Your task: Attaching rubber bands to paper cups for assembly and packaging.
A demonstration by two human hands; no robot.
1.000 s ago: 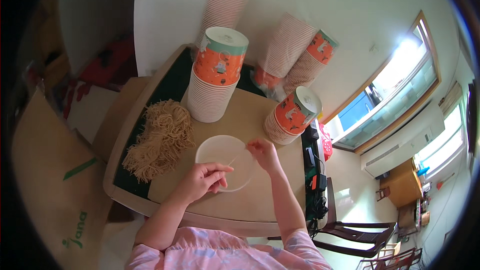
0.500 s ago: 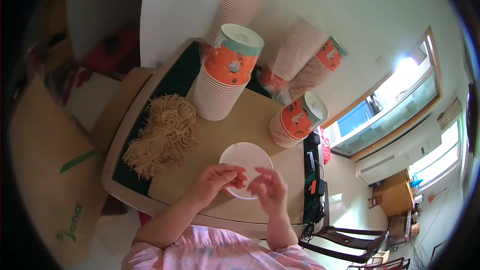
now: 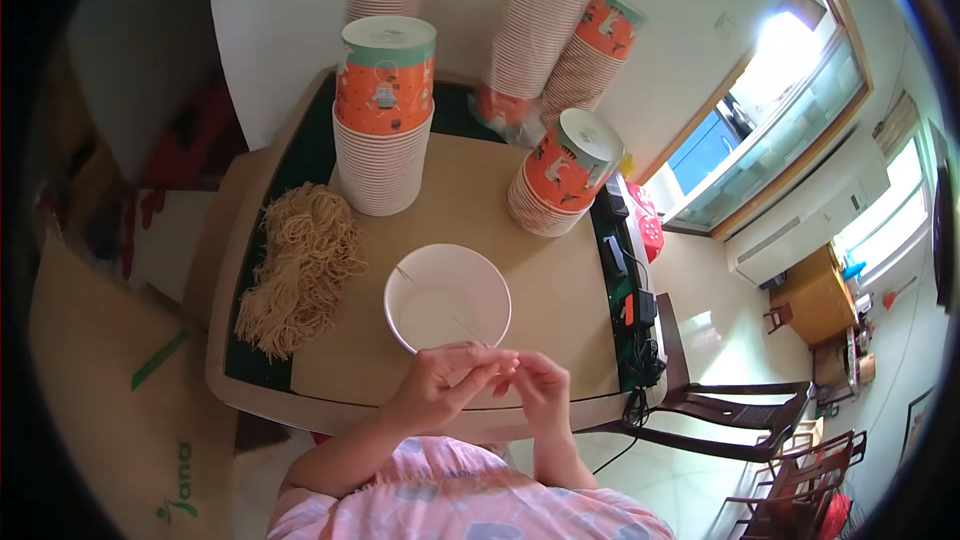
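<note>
Just beyond my hands an open white paper tub (image 3: 450, 285) stands on the table with its mouth up. At its far left inner wall a short bit of thin string (image 3: 404, 274) shows. Another thin strand runs inside the tub toward my fingers. My left hand (image 3: 445, 380) is closed in a pinch at the tub's near rim. Meeting it fingertip to fingertip, my right hand (image 3: 543, 387) pinches too. Between them they appear to hold the thin string, mostly hidden by the fingers. A tangled bundle of beige strings (image 3: 300, 275) lies to the left.
A tall stack of orange-and-green paper tubs (image 3: 385, 120) stands upside down behind the strings. A shorter stack (image 3: 565, 175) is at the right. Bagged stacks (image 3: 535, 35) line the wall. A power strip with cables (image 3: 635, 310) runs along the right edge, near a dark chair (image 3: 740, 405).
My hands, apart over the tub before, have come together at its near rim. My view has shifted, so more of the tub's inside shows.
</note>
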